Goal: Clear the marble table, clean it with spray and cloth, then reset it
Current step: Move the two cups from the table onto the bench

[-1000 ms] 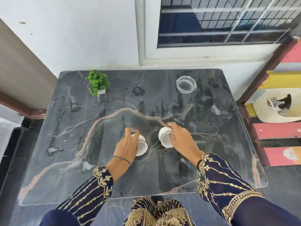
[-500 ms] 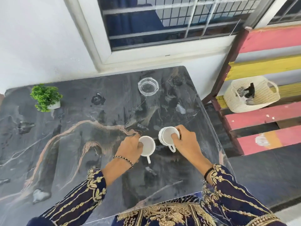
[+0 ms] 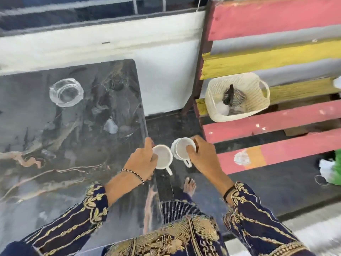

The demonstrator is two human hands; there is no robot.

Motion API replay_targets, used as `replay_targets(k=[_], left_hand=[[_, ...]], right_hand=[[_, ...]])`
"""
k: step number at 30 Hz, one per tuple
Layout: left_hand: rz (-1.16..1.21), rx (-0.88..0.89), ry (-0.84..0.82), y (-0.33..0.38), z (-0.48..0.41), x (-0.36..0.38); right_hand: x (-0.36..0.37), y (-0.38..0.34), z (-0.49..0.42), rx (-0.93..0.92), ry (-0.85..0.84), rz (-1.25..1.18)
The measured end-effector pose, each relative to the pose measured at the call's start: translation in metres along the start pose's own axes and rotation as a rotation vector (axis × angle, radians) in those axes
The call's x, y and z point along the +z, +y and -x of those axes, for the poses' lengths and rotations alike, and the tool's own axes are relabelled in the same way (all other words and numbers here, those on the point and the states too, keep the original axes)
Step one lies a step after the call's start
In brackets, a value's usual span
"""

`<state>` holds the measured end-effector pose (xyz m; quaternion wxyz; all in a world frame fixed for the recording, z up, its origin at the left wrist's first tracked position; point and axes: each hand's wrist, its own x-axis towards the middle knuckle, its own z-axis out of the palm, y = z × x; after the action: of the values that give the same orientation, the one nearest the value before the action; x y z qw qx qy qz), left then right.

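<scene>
Evidently to clear the marble table [image 3: 73, 145], your left hand [image 3: 145, 161] rim-pinches one white cup [image 3: 162, 157], your right hand [image 3: 203, 159] the other cup [image 3: 181, 149].

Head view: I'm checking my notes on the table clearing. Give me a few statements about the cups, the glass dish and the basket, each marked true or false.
1. The left hand grips the left cup and the right hand grips the right cup. True.
2. The glass dish lies in the basket. False: it sits on the marble table, and the basket holds a striped cloth.
3. The basket sits on the painted slats to the right of the table. True.
4. Both cups stand on the marble table. False: the hands hold them lifted, at and past the table's right edge.
</scene>
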<state>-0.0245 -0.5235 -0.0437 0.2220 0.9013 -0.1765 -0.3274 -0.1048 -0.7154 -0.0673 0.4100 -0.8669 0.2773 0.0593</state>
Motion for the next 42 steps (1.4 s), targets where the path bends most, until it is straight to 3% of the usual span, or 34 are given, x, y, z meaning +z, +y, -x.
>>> replay_targets(k=[7, 11, 16, 21, 33, 38, 42], left_hand=[[-0.194, 0.046, -0.185, 0.088, -0.081, 0.097], [-0.248, -0.013, -0.343, 0.121, -0.128, 0.166], [-0.215, -0.059, -0.465, 0.127, -0.16, 0.231], [-0.19, -0.043, -0.469, 0.134, -0.185, 0.276], [-0.167, -0.038, -0.448, 0.133, -0.187, 0.282], [-0.185, -0.038, -0.431, 0.14, -0.175, 0.259], [-0.195, -0.04, -0.391, 0.144, -0.162, 0.226]], right_hand=[[-0.04, 0.132, -0.026, 0.188, 0.026, 0.012], [-0.046, 0.208, -0.041, 0.298, 0.067, 0.022], [-0.054, 0.267, -0.048, 0.361, 0.111, 0.048], [-0.06, 0.321, -0.062, 0.383, 0.079, 0.13], [-0.066, 0.329, -0.071, 0.4, 0.013, 0.136], [-0.085, 0.293, -0.068, 0.312, -0.037, 0.367], [-0.093, 0.25, -0.069, 0.216, -0.053, 0.367]])
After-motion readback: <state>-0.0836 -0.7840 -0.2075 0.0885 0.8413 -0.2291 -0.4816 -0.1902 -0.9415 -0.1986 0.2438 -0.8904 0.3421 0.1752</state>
